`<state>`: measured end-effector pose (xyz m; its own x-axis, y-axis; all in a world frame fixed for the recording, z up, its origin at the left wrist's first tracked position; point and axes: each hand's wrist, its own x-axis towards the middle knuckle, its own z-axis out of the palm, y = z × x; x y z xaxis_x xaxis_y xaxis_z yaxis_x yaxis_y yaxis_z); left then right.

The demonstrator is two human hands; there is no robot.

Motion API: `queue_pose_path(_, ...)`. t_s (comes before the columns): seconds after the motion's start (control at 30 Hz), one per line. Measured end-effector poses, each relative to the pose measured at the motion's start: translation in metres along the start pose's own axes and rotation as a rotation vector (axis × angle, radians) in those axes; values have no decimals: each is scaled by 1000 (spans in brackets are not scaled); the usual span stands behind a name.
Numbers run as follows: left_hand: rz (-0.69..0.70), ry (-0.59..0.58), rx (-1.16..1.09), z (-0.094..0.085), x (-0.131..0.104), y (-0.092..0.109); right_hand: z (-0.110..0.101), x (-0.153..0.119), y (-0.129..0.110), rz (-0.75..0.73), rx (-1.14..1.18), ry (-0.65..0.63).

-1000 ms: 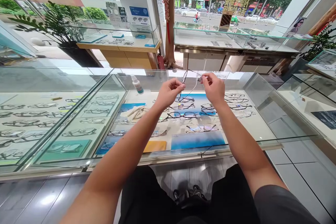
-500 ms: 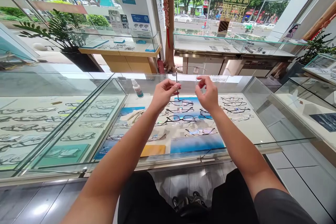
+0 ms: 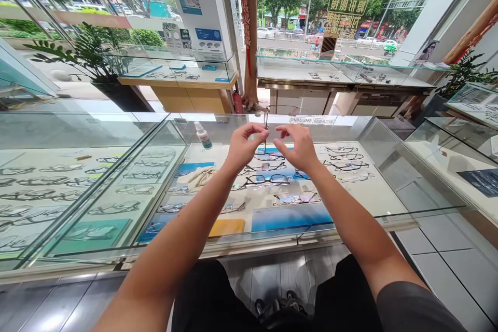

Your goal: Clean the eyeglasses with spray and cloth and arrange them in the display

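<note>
Glass showcase (image 3: 376, 200), spectacles (image 3: 267, 180) inside | left hand (image 3: 243, 148) pinches eyeglasses (image 3: 266, 118) | right hand (image 3: 300, 149) half-open, seemingly empty

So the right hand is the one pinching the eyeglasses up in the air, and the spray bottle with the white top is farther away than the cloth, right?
Not quite: the left hand is pinching the eyeglasses, as the head view shows. The right hand is beside them. And yes, the white-topped spray bottle is farther away than the cloth.
</note>
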<state>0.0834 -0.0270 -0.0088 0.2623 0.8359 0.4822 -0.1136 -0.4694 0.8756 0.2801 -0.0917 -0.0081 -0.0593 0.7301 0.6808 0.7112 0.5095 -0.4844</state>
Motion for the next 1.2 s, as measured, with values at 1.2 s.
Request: queue_pose_path(1.2, 266, 571, 260, -133, 55, -25, -4, 8, 9, 388, 639, 7)
